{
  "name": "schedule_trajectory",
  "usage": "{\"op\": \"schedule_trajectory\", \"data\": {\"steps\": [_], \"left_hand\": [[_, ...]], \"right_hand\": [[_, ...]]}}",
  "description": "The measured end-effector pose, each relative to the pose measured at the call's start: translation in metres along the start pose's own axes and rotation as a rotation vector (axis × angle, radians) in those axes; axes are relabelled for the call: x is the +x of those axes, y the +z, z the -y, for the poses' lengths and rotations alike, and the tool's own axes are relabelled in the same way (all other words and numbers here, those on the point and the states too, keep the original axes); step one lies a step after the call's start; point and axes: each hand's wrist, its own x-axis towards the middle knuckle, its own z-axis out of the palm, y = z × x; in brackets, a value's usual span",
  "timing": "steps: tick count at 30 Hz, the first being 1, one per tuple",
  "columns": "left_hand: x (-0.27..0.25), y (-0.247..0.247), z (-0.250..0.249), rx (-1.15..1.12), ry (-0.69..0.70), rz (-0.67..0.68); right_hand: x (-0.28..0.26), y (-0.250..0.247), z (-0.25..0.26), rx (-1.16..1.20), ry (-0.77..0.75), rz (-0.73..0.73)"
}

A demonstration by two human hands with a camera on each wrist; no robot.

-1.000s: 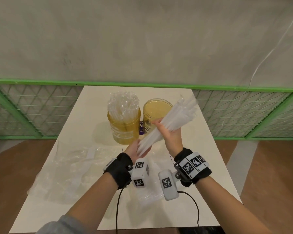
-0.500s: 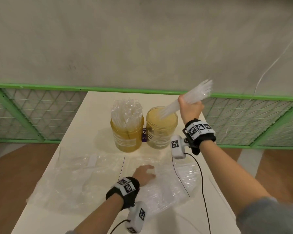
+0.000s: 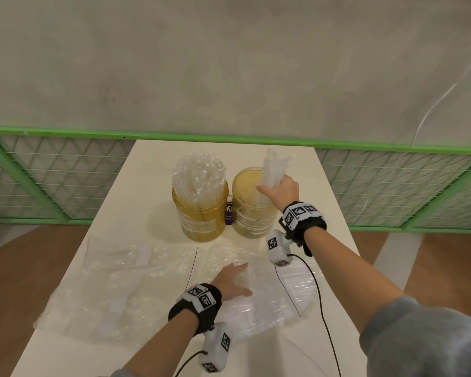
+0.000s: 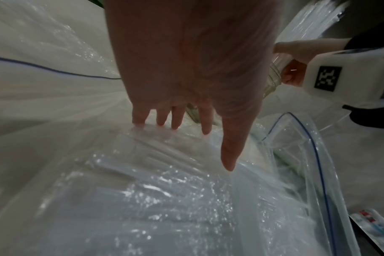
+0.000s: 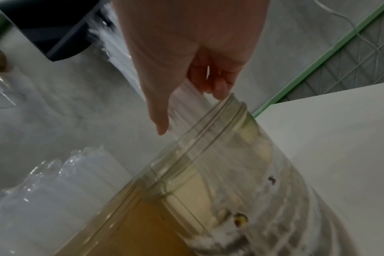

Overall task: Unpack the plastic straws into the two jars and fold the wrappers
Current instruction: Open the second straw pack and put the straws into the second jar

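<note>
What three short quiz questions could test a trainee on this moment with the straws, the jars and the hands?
1. True or false: the left jar already holds straws.
2. The right hand grips a bundle of straws over which jar: A) left jar, B) right jar?
3. Fill in: the left hand rests with straight fingers on a ____ that lies on the table.

Key: 1 true; 2 B; 3 wrapper.

I see a pale table [image 3: 158, 170] pushed against a green-framed wire mesh fence [image 3: 392, 186]. Behind it rises a bare grey concrete wall [image 3: 229, 63], where a thin white cable [image 3: 446, 93] hangs. Brown wooden floor [image 3: 25, 268] flanks the table.
</note>
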Motion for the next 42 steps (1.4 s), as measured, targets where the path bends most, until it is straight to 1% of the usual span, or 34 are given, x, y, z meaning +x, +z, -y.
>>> {"op": "schedule_trajectory", "data": {"steps": [2,4,8,10,12,13,16,17,18,21,22,23,25,27,28,29,31,33,36,38,39,41,42], "left_hand": [[-0.001,-0.002,-0.001,0.003,0.0,-0.002],[-0.001,-0.003,-0.002,-0.007,0.001,-0.006],[0.0,-0.003,-0.003,-0.007,-0.007,-0.008],[0.001,-0.003,-0.003,-0.003,-0.011,-0.005],[0.002,-0.003,-0.002,-0.006,-0.011,-0.003],[0.003,-0.003,-0.001,-0.005,-0.009,-0.003],[0.005,-0.002,0.001,0.014,-0.003,-0.003],[0.006,-0.001,0.001,0.023,-0.001,-0.005],[0.008,-0.001,0.001,0.034,0.002,-0.009],[0.015,-0.004,0.005,0.094,0.03,-0.021],[0.018,-0.005,0.005,0.13,0.037,-0.022],[0.019,-0.007,0.003,0.163,0.045,-0.032],[0.019,-0.009,-0.007,0.187,0.078,-0.124],[0.018,-0.009,-0.027,0.127,0.14,-0.258],[0.018,-0.006,-0.039,0.08,0.158,-0.29],[0.019,-0.001,-0.05,0.044,0.157,-0.281],[0.022,0.015,-0.065,0.022,0.1,-0.175],[0.027,0.031,-0.07,0.044,0.05,-0.074],[0.033,0.039,-0.065,0.101,0.038,-0.038],[0.035,0.035,-0.06,0.173,0.046,-0.004],[0.035,0.032,-0.057,0.213,0.052,0.004],[0.035,0.032,-0.054,0.267,0.066,-0.034],[0.035,0.033,-0.054,0.286,0.067,-0.074]], "right_hand": [[0.002,-0.001,0.002,-0.027,-0.013,0.021],[0.005,-0.005,0.002,0.023,-0.005,0.032],[0.008,-0.003,-0.002,0.076,-0.011,0.0],[0.009,0.003,-0.007,0.046,-0.01,-0.004],[0.01,0.006,-0.009,-0.021,-0.014,0.062],[0.011,0.005,-0.01,-0.015,-0.012,0.099],[0.009,-0.009,-0.007,0.077,-0.014,0.2],[0.004,-0.015,-0.006,0.106,-0.022,0.195],[-0.003,-0.021,-0.007,0.14,-0.026,0.153],[-0.043,-0.028,-0.03,0.271,-0.065,-0.146],[-0.06,-0.026,-0.044,0.267,-0.054,-0.203],[-0.078,-0.023,-0.06,0.238,-0.016,-0.213],[-0.109,-0.015,-0.098,0.109,0.126,-0.118],[-0.13,-0.006,-0.134,-0.025,0.298,0.036],[-0.138,-0.003,-0.146,-0.077,0.36,0.095],[-0.144,-0.001,-0.154,-0.129,0.394,0.13],[-0.149,0.003,-0.159,-0.201,0.397,0.155],[-0.151,0.006,-0.157,-0.226,0.333,0.212],[-0.151,0.008,-0.153,-0.109,0.214,0.289],[-0.155,0.004,-0.153,-0.03,0.206,0.244],[-0.157,0.0,-0.152,-0.018,0.212,0.181],[-0.161,-0.005,-0.154,-0.059,0.259,0.027],[-0.163,-0.009,-0.157,-0.066,0.313,-0.021]]}}
